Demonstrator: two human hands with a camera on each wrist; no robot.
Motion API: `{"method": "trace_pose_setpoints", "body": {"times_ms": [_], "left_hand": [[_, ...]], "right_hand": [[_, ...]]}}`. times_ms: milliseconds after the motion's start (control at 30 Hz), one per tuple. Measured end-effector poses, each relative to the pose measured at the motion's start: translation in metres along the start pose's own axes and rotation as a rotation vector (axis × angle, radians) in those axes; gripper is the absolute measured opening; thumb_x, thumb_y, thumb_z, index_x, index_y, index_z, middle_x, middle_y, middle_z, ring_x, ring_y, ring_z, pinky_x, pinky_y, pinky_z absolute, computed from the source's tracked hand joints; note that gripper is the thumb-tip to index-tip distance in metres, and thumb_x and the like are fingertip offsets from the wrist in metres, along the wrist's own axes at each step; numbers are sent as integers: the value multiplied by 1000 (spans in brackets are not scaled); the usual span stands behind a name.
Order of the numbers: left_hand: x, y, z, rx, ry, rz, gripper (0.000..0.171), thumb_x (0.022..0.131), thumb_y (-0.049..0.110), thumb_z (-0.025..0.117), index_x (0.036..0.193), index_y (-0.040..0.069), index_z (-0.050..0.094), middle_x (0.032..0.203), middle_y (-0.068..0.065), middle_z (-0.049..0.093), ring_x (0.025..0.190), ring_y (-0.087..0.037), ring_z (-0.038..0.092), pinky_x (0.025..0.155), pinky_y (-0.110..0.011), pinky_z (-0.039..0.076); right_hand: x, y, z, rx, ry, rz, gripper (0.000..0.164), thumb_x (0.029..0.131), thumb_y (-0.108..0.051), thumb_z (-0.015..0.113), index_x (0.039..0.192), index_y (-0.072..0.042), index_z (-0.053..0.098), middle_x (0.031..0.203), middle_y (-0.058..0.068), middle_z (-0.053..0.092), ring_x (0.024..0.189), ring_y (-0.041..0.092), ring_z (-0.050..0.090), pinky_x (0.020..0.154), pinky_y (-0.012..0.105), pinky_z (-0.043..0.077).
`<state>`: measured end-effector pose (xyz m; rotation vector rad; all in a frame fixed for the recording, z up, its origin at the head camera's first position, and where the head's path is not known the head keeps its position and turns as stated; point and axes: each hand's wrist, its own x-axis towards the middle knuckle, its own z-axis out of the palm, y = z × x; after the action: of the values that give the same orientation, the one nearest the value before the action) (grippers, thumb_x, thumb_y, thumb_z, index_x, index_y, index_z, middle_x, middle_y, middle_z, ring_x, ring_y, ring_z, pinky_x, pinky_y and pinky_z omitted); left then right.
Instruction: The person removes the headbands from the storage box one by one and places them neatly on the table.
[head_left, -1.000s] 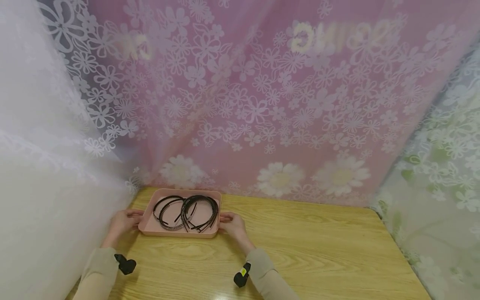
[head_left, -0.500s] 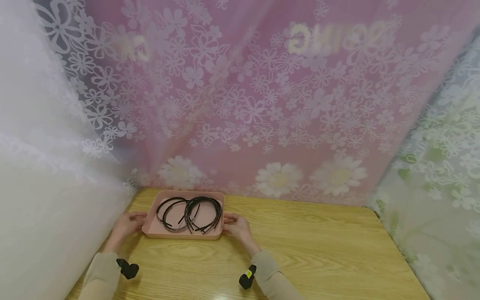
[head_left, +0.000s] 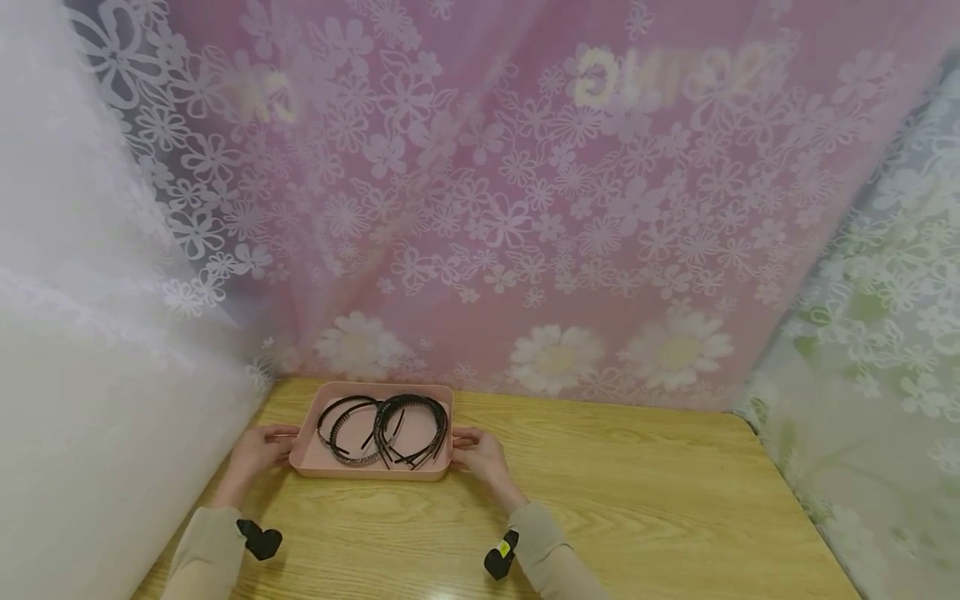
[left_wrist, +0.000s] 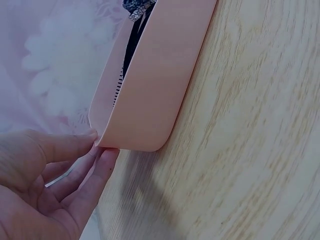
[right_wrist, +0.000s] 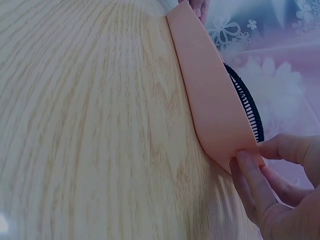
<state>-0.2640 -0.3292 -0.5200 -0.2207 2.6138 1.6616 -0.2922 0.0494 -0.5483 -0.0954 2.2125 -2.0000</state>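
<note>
A shallow pink rectangular tray [head_left: 367,474] lies on the wooden table, near its back left corner. Inside are several headbands [head_left: 411,400], mostly black with toothed inner edges; they overlap in two groups, the denser one on the right. My left hand [head_left: 258,450] pinches the tray's left end, thumb at the rim and fingers against the outer wall [left_wrist: 155,75]. At the opposite end my right hand [head_left: 482,457] grips in the same way. A black toothed headband [right_wrist: 246,97] shows above the rim in the right wrist view.
The wooden table [head_left: 637,492] stretches to the right and front of the tray. Close behind hangs a pink floral curtain [head_left: 480,208]. A white sheet [head_left: 97,375] closes the left side, near my left arm, and a green-patterned one [head_left: 885,375] the right.
The tray, with the headbands in it, has slid a little to the right and toward me. Both hands have moved with it, keeping their hold on its ends.
</note>
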Motion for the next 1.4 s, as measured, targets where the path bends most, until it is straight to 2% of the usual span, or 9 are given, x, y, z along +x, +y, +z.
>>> {"method": "trace_pose_setpoints", "body": {"times_ms": [267, 467, 600, 767, 1067, 1400], "left_hand": [[-2, -1, 5, -8, -5, 4, 37, 101, -1, 56, 130, -22, 53, 118, -37, 65, 93, -29, 73, 77, -38, 61], [-5, -3, 10, 35, 23, 22, 37, 102, 2, 55, 132, -19, 55, 124, -37, 62, 97, -34, 71, 79, -39, 60], [-5, -1, 12, 21, 42, 10, 36, 102, 3, 56, 131, -19, 56, 123, -37, 62, 98, -34, 71, 80, -41, 60], [-6, 1, 16, -8, 66, -3, 36, 100, 1, 59, 130, -19, 57, 121, -35, 64, 95, -30, 72, 78, -39, 61], [-3, 2, 22, -15, 48, -14, 36, 101, 2, 58, 131, -17, 57, 122, -35, 64, 96, -31, 71, 77, -36, 61], [0, 3, 29, -38, 33, -41, 35, 101, 5, 61, 129, -16, 59, 116, -33, 67, 90, -28, 73, 77, -37, 61]], "right_hand": [[-2, 0, -4, 5, 3, 4, 41, 87, 11, 68, 128, 15, 61, 111, 33, 64, 93, 38, 71, 75, 41, 62], [-1, 0, -7, 3, 2, 4, 42, 87, 11, 68, 128, 15, 61, 111, 32, 64, 96, 36, 71, 75, 37, 62], [-1, 0, -8, -5, -1, 5, 42, 87, 10, 68, 128, 15, 60, 111, 31, 64, 96, 35, 71, 75, 37, 62], [-4, 1, -12, 0, -9, 6, 42, 89, 11, 67, 130, 16, 58, 114, 32, 63, 102, 41, 69, 78, 40, 62], [-13, -11, -20, 25, -33, 21, 43, 88, 15, 64, 130, 21, 54, 120, 41, 58, 108, 51, 63, 82, 46, 61], [-7, 2, -28, -29, 6, 27, 43, 86, 10, 70, 128, 15, 60, 114, 31, 66, 99, 37, 71, 76, 38, 62]]}}
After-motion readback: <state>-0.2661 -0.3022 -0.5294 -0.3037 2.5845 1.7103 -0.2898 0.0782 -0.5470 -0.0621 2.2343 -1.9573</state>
